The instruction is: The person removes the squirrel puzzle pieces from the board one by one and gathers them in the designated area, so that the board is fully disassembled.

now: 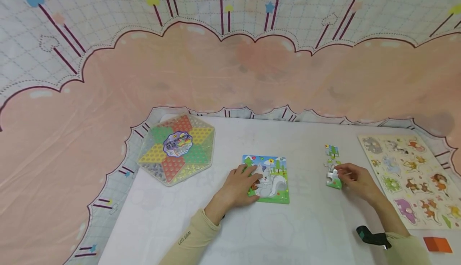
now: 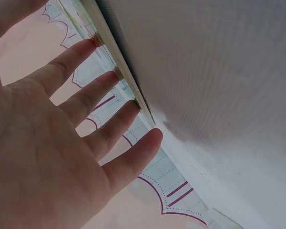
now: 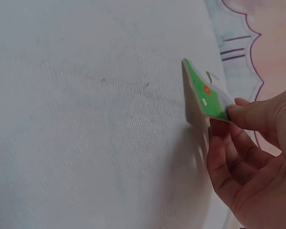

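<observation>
A square jigsaw puzzle [image 1: 275, 191] with a grey squirrel picture lies mid-table. My left hand [image 1: 239, 185] rests across its left side, fingers spread. In the left wrist view its fingertips [image 2: 113, 76] line up along the puzzle's thin edge. To the right, my right hand [image 1: 360, 181] pinches a green and white puzzle piece [image 3: 200, 93] between thumb and fingers. That piece is tilted, one edge close to the table in the right wrist view. Just beyond it lie other loose pieces, among them a blue and green puzzle piece [image 1: 332, 150].
A hexagonal Chinese checkers set [image 1: 201, 137] lies at the back left. An animal picture board [image 1: 390, 159] is by my right forearm, with an orange block [image 1: 437, 245] at its near side. A black strap [image 1: 372, 237] circles my right wrist. Cloud-patterned cloth [image 1: 252, 77] hangs behind the white table.
</observation>
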A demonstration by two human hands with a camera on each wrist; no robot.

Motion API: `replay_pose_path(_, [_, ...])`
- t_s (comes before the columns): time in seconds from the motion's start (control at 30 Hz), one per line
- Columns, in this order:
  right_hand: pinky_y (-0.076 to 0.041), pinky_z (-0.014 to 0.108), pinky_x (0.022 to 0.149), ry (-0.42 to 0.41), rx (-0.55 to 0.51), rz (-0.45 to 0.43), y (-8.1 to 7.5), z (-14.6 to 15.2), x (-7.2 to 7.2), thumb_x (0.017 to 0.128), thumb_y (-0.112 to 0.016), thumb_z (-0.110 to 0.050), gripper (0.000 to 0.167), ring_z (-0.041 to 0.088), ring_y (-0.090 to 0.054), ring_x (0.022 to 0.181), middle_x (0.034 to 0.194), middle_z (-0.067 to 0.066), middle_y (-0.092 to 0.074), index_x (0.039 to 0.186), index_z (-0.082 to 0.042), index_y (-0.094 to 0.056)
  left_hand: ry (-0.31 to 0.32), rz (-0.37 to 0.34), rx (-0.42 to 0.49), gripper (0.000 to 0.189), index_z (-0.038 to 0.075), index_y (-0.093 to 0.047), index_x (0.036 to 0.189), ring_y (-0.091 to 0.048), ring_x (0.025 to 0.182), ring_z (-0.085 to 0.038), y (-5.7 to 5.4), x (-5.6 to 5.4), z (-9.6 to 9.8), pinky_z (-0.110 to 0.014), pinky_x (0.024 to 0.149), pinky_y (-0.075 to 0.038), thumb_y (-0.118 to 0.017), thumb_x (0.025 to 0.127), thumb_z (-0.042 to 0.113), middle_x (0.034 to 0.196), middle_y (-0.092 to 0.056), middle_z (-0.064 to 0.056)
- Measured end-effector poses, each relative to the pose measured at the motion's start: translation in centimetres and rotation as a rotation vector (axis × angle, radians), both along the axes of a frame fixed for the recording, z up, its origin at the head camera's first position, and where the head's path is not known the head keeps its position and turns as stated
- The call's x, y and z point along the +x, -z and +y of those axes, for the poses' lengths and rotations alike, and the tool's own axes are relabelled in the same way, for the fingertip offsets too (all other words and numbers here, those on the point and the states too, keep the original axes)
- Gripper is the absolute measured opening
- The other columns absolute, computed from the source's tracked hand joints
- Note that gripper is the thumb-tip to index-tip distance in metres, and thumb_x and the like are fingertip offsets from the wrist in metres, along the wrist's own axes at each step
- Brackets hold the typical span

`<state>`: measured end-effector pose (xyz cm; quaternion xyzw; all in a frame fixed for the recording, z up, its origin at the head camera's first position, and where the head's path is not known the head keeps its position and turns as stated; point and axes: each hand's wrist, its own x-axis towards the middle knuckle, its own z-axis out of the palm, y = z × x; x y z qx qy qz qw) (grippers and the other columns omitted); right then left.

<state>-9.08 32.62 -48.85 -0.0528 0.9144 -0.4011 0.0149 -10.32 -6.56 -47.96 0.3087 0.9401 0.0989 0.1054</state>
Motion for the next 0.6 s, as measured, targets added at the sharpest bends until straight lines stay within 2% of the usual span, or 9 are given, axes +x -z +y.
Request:
replay_pose_path(0.17, [-0.047,0.024,0.055,-0.013,-0.012,-0.021,-0.02,0.29,0.16,0.095,-0.060,0.000,0.020,0.005,-0.055,0.072,0.092,0.014,-0.064,0.113,0.007,-0.064,0.002,-0.001,-0.004,0.059,0.025,-0.055,0.139,-0.034,0.139,-0.030,0.11,0.02,0.06,-0.049,0.105,-0.037,-0.071,0.087,0.045,0.153,-0.040,-0.003])
replay_pose_path(0.37, [-0.048,0.023,0.058,-0.027,-0.004,-0.090,0.10,0.66,0.15,0.096,-0.060,-0.001,0.021,0.006,-0.053,0.073,0.102,0.020,-0.065,0.114,0.008,-0.063,0.003,0.006,-0.007,0.059,0.026,-0.055,0.139,-0.034,0.139,-0.030,0.02,0.05,0.06,-0.049,0.105,-0.037,-0.071,0.086,0.046,0.153,-0.041,-0.003])
replay_pose_path(0.6, [-0.048,0.022,0.059,-0.036,-0.003,-0.093,0.08,0.88,0.15,0.095,-0.059,0.000,0.021,0.006,-0.054,0.073,0.103,0.021,-0.066,0.114,0.009,-0.064,0.004,0.011,0.003,0.059,0.024,-0.055,0.139,-0.035,0.138,-0.030,-0.04,0.06,-0.08,-0.049,0.104,-0.037,-0.071,0.086,0.045,0.152,-0.041,-0.004])
